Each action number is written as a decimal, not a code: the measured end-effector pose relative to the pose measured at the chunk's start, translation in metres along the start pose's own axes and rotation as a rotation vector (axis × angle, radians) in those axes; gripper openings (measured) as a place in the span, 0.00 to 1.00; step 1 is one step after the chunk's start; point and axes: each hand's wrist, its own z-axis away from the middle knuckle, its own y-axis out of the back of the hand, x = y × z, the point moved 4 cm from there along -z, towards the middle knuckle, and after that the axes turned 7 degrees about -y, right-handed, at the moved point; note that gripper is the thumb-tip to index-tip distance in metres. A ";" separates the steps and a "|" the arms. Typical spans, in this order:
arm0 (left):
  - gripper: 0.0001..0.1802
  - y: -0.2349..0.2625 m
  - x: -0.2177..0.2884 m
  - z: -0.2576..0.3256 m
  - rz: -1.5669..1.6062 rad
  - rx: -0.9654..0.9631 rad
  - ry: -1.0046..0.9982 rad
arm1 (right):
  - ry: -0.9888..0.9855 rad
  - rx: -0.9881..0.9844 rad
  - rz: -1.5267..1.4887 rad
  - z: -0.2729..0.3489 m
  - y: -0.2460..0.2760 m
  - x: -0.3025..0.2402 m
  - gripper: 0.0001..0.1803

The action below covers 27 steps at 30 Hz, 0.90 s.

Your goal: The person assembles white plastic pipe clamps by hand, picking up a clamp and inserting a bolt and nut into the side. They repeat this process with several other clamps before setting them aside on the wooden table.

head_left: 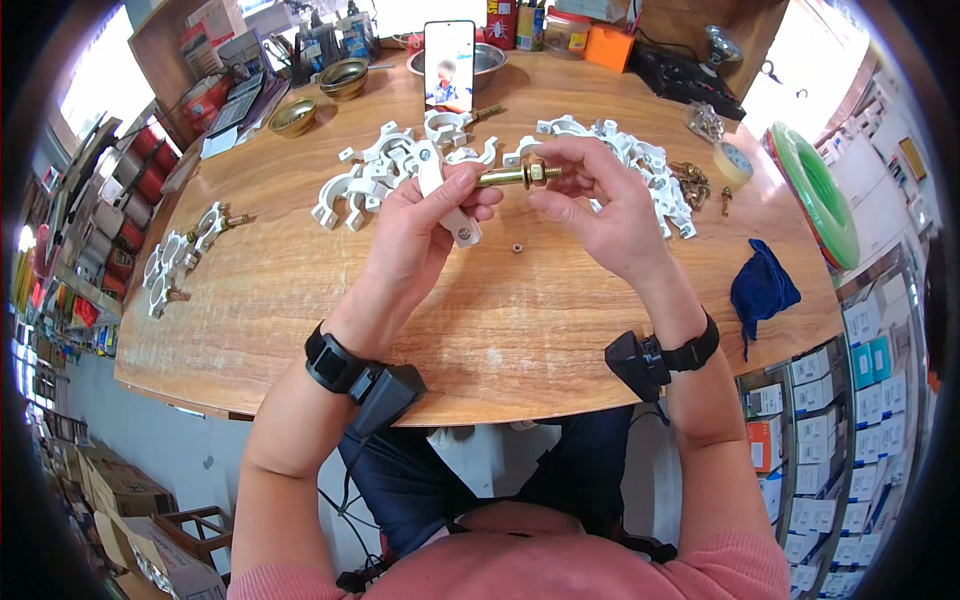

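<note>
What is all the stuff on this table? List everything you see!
table: one, wooden brown, under everything
clamp: one, white, in left hand
bolt: one, brass, between both hands
clamp piles: two, white, behind the hands
finished clamps: several, white with brass, table's left edge
loose nut: one, small, below the hands
phone: one, upright, far side
bowls: two brass, one steel, far side
cloth: one, blue, right edge
tape: one roll, tan, right
left hand: holds clamp
right hand: fingers at bolt's nut

Bare tabletop [300, 290] near the hands, white clamps [375, 175] heaped beyond.
</note>
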 end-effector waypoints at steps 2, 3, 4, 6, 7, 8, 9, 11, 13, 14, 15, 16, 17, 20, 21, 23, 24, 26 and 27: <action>0.12 0.001 -0.003 -0.001 -0.003 -0.020 0.023 | 0.068 0.041 -0.086 0.000 0.001 -0.002 0.12; 0.12 0.001 -0.004 -0.001 -0.003 -0.021 0.020 | 0.115 0.033 -0.045 0.001 0.001 -0.002 0.12; 0.12 0.002 -0.005 -0.001 -0.001 -0.037 0.021 | 0.162 0.023 -0.008 0.001 0.001 -0.002 0.13; 0.12 0.003 -0.005 -0.001 -0.002 -0.049 0.018 | 0.095 0.003 -0.039 0.001 -0.002 0.001 0.12; 0.11 0.003 -0.005 -0.001 -0.015 -0.045 0.024 | 0.024 -0.013 -0.060 0.002 -0.002 0.002 0.12; 0.11 0.002 -0.005 0.000 -0.029 -0.041 0.029 | 0.026 -0.012 -0.057 0.003 -0.002 0.000 0.12; 0.11 0.001 -0.005 0.000 -0.028 -0.043 0.027 | -0.010 -0.011 -0.064 0.003 -0.002 0.000 0.12; 0.10 0.000 -0.005 0.000 -0.045 -0.037 0.015 | -0.041 -0.013 -0.073 0.004 -0.002 -0.001 0.12; 0.10 -0.004 -0.004 0.002 0.035 -0.059 0.015 | -0.257 -0.103 -0.457 0.004 -0.007 0.007 0.13; 0.10 -0.007 -0.004 0.003 0.115 -0.081 0.017 | -0.254 -0.103 -0.457 0.005 -0.009 0.006 0.13; 0.10 -0.007 -0.005 0.004 0.114 -0.081 0.015 | -0.222 -0.150 -0.538 0.005 -0.016 0.005 0.16; 0.11 -0.008 -0.005 0.006 0.162 -0.074 0.011 | -0.188 -0.194 -0.614 0.006 -0.022 0.001 0.19; 0.12 -0.010 -0.004 0.008 0.210 -0.067 0.009 | -0.059 -0.189 -0.520 0.006 -0.027 -0.003 0.26; 0.17 -0.014 -0.005 0.008 0.149 0.023 0.094 | 0.010 -0.292 -0.566 0.007 -0.032 -0.006 0.20; 0.17 -0.014 -0.006 0.007 0.150 0.022 0.092 | 0.012 -0.293 -0.565 0.007 -0.030 -0.006 0.20; 0.22 -0.017 -0.003 0.005 0.190 -0.158 -0.002 | -0.022 -0.116 -0.809 0.005 -0.020 -0.004 0.13; 0.22 -0.013 -0.002 0.005 0.186 -0.151 -0.004 | -0.022 -0.121 -0.815 0.003 -0.017 -0.005 0.13; 0.24 -0.015 0.001 0.006 0.312 -0.238 0.050 | -0.365 0.015 -0.930 0.000 -0.008 0.001 0.13; 0.23 -0.018 0.002 0.007 0.339 -0.256 0.049 | -0.409 -0.006 -0.905 0.001 -0.012 0.005 0.16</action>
